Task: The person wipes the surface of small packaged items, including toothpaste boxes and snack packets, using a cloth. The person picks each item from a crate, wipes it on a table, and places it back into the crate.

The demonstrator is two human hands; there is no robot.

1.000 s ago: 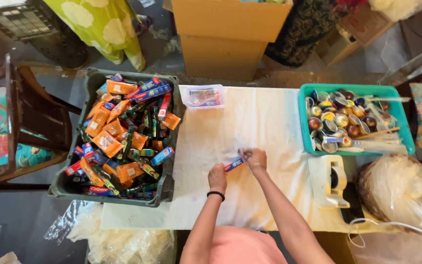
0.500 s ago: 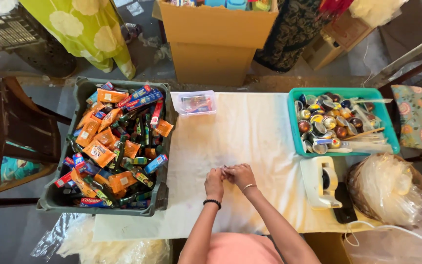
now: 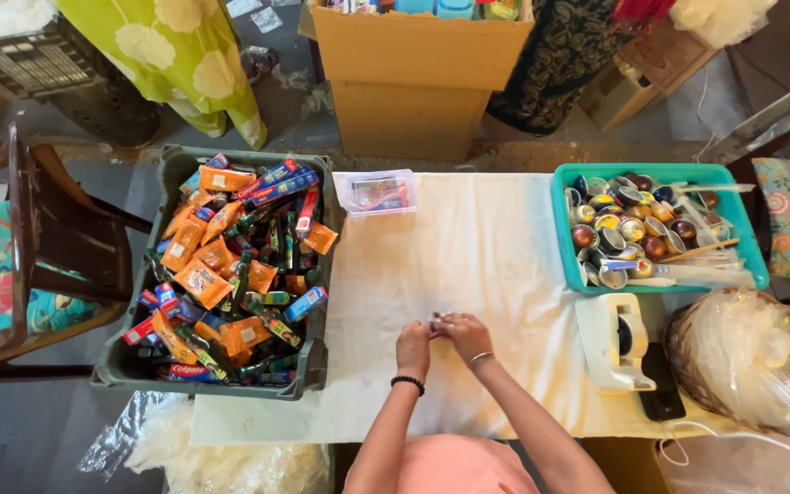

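Note:
My left hand (image 3: 412, 349), with a black band on its wrist, and my right hand (image 3: 464, 335), with a thin bangle, meet fingertip to fingertip over the white cloth (image 3: 468, 247) near its front middle. Together they pinch a small packet (image 3: 433, 320), of which only a pale sliver shows between the fingers. A grey crate (image 3: 168, 165) to the left holds several orange sachets, small blue-and-red boxes and green tubes. A clear filled pouch (image 3: 377, 192) lies at the cloth's far edge.
A teal tray (image 3: 752, 265) of shiny round tins and sticks stands at the right. In front of it are a white dispenser (image 3: 610, 343), a black phone (image 3: 660, 380) and a basket of clear bags (image 3: 742, 357). A cardboard box (image 3: 413, 73) is behind the table and a wooden chair (image 3: 48, 247) is to the left.
Both hands have drawn back toward me along the cloth and closed together. The blue-and-red packet that showed between them a second ago is now almost hidden by the fingers.

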